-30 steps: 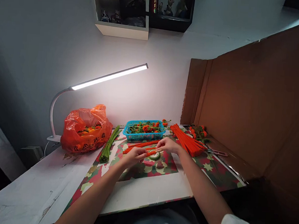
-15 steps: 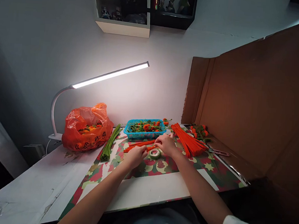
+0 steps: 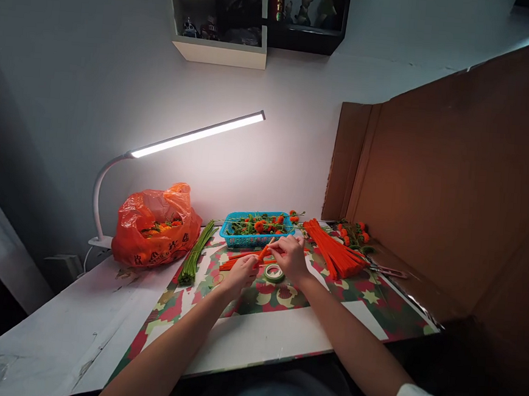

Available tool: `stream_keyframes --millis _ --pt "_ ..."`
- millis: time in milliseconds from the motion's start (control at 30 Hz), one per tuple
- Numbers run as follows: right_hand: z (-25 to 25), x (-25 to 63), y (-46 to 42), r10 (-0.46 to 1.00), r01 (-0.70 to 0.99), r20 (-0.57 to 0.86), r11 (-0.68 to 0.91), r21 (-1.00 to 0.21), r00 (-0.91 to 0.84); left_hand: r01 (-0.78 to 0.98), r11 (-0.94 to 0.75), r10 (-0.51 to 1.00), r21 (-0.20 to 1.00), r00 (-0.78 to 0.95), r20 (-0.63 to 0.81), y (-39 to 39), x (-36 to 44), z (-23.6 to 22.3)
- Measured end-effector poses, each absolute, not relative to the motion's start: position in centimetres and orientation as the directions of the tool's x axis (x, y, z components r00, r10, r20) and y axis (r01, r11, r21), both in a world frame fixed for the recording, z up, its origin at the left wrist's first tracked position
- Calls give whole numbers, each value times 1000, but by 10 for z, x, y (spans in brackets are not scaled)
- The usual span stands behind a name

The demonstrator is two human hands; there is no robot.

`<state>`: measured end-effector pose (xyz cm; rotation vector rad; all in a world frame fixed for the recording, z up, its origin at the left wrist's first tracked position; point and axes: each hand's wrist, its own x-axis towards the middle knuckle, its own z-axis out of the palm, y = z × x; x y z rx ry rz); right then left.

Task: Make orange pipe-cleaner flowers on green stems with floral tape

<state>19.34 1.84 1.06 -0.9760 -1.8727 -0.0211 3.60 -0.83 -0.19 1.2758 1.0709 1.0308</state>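
Note:
My left hand [image 3: 243, 272] is closed on the lower end of a short orange pipe cleaner piece [image 3: 264, 252], which tilts up toward the right. The fingertips of my right hand [image 3: 290, 257] pinch at its upper part. Just below the hands, a roll of green tape [image 3: 274, 273] lies flat on the patterned cover. Behind them rest a few loose orange-red pipe cleaners [image 3: 232, 264], partly hidden by my fingers. A thick bundle of orange-red pipe cleaners [image 3: 336, 252] lies to the right of my right hand.
A blue basket [image 3: 247, 241] of orange flowers stands behind the hands. Left are a green stem bundle [image 3: 196, 257], an orange plastic bag [image 3: 156, 229] and a lit lamp [image 3: 198, 135]. Scissors [image 3: 389, 271] and more flowers [image 3: 356, 232] lie right, beside a cardboard wall [image 3: 431, 174].
The orange piece between my hands now points up at a tilt and shows more clearly. My right hand has shifted slightly left, closer to my left hand.

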Motion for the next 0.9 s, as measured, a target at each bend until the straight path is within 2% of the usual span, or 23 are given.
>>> stream_keyframes --millis 67,133,200,267,367,533,733,900 --pt "11 194 22 669 471 726 697 -541 -157 -62 49 973 997 229 -34 -9 35 0" --pt "11 195 28 754 212 636 657 -723 -166 -98 37 969 995 246 -12 -8 33 0" --pt "11 198 35 820 -43 518 525 -850 -244 -114 19 963 993 268 12 -6 31 -1" --pt "11 203 40 837 -148 425 399 -905 -343 -100 -5 954 995 296 35 -5 27 -1" --pt "12 211 45 832 -109 332 317 -942 -444 -25 -54 940 998 336 59 -3 22 0" --pt "14 217 44 858 -20 207 224 -974 -471 107 -140 936 984 338 97 -4 18 2" --pt "16 221 44 849 3 172 200 -980 -500 165 -170 928 972 359 102 -2 17 -2" --pt "10 228 52 851 127 139 233 -964 -506 285 -255 916 924 376 137 -1 14 -3"
